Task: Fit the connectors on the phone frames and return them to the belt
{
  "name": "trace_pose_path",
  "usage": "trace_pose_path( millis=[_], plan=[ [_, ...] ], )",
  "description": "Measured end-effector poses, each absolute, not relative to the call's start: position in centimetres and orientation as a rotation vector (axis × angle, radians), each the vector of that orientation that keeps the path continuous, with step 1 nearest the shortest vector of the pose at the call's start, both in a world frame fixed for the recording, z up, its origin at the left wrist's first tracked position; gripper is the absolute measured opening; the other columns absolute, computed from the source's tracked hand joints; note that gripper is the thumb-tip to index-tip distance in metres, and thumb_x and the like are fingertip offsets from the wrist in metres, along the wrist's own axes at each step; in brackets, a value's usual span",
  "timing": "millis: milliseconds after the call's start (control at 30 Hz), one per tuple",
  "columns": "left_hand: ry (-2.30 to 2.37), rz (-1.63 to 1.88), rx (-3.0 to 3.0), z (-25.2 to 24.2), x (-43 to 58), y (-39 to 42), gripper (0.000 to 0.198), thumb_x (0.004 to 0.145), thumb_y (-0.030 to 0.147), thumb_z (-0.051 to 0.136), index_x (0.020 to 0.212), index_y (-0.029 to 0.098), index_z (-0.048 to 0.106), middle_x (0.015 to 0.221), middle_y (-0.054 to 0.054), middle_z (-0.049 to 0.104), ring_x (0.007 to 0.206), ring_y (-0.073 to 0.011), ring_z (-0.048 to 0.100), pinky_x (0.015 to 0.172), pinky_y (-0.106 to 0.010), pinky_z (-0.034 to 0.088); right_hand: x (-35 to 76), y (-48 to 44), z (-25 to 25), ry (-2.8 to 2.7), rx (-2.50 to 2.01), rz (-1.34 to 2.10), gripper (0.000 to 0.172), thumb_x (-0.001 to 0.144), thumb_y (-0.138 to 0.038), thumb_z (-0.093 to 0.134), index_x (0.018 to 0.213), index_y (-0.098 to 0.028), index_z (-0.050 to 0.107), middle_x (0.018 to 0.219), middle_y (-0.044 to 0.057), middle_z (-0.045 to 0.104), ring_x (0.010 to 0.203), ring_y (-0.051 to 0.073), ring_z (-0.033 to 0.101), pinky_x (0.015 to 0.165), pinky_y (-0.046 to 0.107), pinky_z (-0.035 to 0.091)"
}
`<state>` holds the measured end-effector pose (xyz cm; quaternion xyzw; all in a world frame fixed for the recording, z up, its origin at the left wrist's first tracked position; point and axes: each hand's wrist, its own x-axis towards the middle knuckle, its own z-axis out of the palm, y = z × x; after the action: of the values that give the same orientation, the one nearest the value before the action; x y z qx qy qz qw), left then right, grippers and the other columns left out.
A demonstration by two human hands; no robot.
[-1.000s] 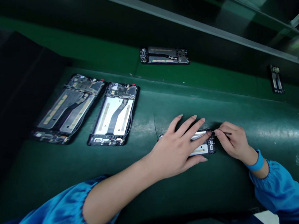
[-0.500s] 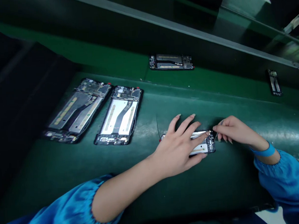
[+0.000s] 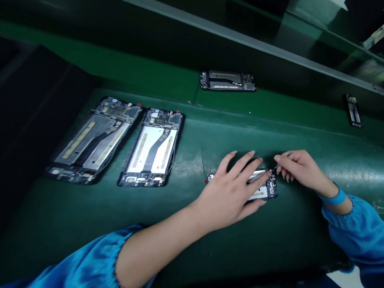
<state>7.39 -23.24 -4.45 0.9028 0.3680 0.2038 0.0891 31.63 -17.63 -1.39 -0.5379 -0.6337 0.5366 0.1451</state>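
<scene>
An opened smartphone (image 3: 260,193) with its inner parts showing lies lengthwise on the green mat. My left hand (image 3: 228,197) rests over it, open with fingers spread, and covers most of its middle and left part. The index fingertip touches down near the phone's right end, by the small circuit board. At that end my right hand (image 3: 296,167) is closed in a pinch round a thin metal tool (image 3: 288,155). Its tip reaches the phone's upper right corner, close to my left index finger. Whether the tool is a pick or tweezers I cannot tell.
Two more opened phones, one duller (image 3: 94,142) and one brighter (image 3: 152,148), lie side by side on the left. Behind, on the green belt (image 3: 164,83), lie another opened phone (image 3: 229,81) and a further one (image 3: 354,110). A dark block (image 3: 34,108) borders the left.
The tool in my right hand has tilted lower, its tip now at the phone's corner. My left hand stays on the phone. The phones on the belt appear slightly farther right.
</scene>
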Motion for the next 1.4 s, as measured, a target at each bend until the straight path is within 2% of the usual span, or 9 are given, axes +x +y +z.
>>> trace_pose_path(
  millis=[100,167,433,633,867,1167,1400],
  plan=[
    [1.097,0.562,2.668,-4.3,7.5,-23.2,0.055,0.097,0.056,0.056,0.144,0.028,0.057,0.148,-0.015,0.053,0.142,-0.0387,0.042,0.115,-0.064,0.030,31.6,-19.1,-2.0,-1.935,-1.342,1.084,0.045,0.105,-0.039,0.056,0.066,-0.019,0.063,0.057,0.000,0.056,0.052,0.013,0.054,0.052,0.026,0.043],
    [1.095,0.541,2.655,-4.2,7.5,-23.1,0.057,0.097,0.056,0.056,0.146,0.028,0.055,0.150,-0.015,0.051,0.142,-0.0393,0.041,0.115,-0.065,0.029,31.4,-19.7,-2.3,-2.027,-1.238,0.916,0.043,0.107,-0.033,0.054,0.067,-0.020,0.060,0.059,0.000,0.054,0.056,0.015,0.054,0.056,0.029,0.042],
    [1.089,0.530,2.641,-4.0,7.5,-23.1,0.051,0.099,0.053,0.053,0.140,0.025,0.061,0.145,-0.016,0.055,0.143,-0.0387,0.041,0.115,-0.066,0.030,31.3,-20.4,-3.1,-2.233,-1.138,0.649,0.029,0.108,-0.024,0.050,0.080,-0.020,0.059,0.068,0.002,0.056,0.060,0.016,0.054,0.056,0.029,0.041],
    [1.101,0.525,2.630,-4.0,7.5,-23.1,0.052,0.099,0.054,0.052,0.142,0.025,0.060,0.147,-0.016,0.054,0.142,-0.0389,0.042,0.115,-0.066,0.029,31.1,-20.8,-2.9,-2.256,-1.109,0.491,0.028,0.104,-0.014,0.053,0.078,-0.020,0.057,0.067,0.002,0.055,0.058,0.015,0.053,0.054,0.029,0.039],
    [1.088,0.534,2.641,-4.2,7.5,-23.2,0.053,0.098,0.055,0.055,0.142,0.025,0.060,0.150,-0.016,0.051,0.143,-0.0391,0.041,0.115,-0.065,0.029,31.6,-21.0,-3.2,-2.334,-1.057,0.450,0.023,0.106,-0.018,0.052,0.086,-0.019,0.064,0.075,0.005,0.065,0.065,0.017,0.060,0.060,0.029,0.047],
    [1.094,0.528,2.630,-4.1,7.5,-23.2,0.053,0.098,0.055,0.054,0.141,0.024,0.061,0.148,-0.016,0.053,0.142,-0.0392,0.041,0.116,-0.066,0.028,31.5,-21.1,-3.5,-2.343,-1.122,0.340,0.029,0.106,-0.020,0.050,0.080,-0.019,0.062,0.070,0.003,0.061,0.060,0.016,0.058,0.056,0.029,0.045],
    [1.095,0.542,2.641,-4.0,7.5,-23.2,0.051,0.098,0.055,0.054,0.138,0.024,0.063,0.150,-0.016,0.052,0.142,-0.0394,0.041,0.115,-0.065,0.030,31.4,-21.1,-3.4,-2.374,-1.057,0.373,0.023,0.106,-0.019,0.052,0.086,-0.020,0.063,0.076,0.005,0.066,0.065,0.016,0.062,0.061,0.028,0.047]
  ],
)
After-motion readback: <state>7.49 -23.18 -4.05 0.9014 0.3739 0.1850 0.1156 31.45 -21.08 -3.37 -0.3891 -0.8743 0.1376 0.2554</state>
